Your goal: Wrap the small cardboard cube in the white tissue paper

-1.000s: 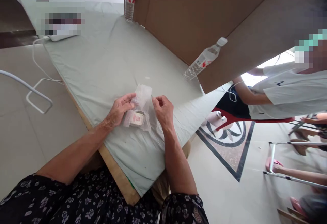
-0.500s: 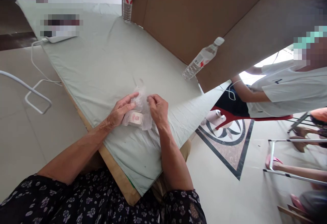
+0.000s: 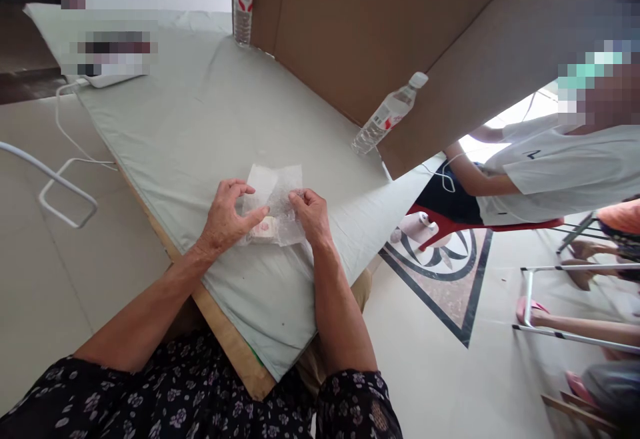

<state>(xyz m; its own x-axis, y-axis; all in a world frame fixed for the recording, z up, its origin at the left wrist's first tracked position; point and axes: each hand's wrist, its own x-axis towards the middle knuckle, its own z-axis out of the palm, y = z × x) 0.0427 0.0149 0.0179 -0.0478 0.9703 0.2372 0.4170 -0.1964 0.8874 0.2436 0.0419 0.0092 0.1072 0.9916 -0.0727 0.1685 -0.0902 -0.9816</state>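
Note:
A translucent bubble-wrap sheet (image 3: pixel 285 192) lies spread on the pale green cloth near the table's front corner. On its lower part rests a small cream block with a reddish print (image 3: pixel 264 227). My left hand (image 3: pixel 230 215) is at the left edge of the wrap, thumb and fingers apart, the thumb tip over the block's upper edge. With its fingers pinched together, my right hand (image 3: pixel 311 212) grips the right side of the wrap.
One plastic bottle (image 3: pixel 384 117) leans against a large brown cardboard panel (image 3: pixel 350 39); another bottle (image 3: pixel 243 5) stands at its left edge. A white tray (image 3: pixel 117 77) sits at the far left. Beyond the panel, a person in a white shirt (image 3: pixel 550 165) sits at the right.
My left hand has opened and shifted slightly left. The wrap now lies flatter and wider, its upper edge spread out. My right hand keeps its pinch. The view has shifted slightly.

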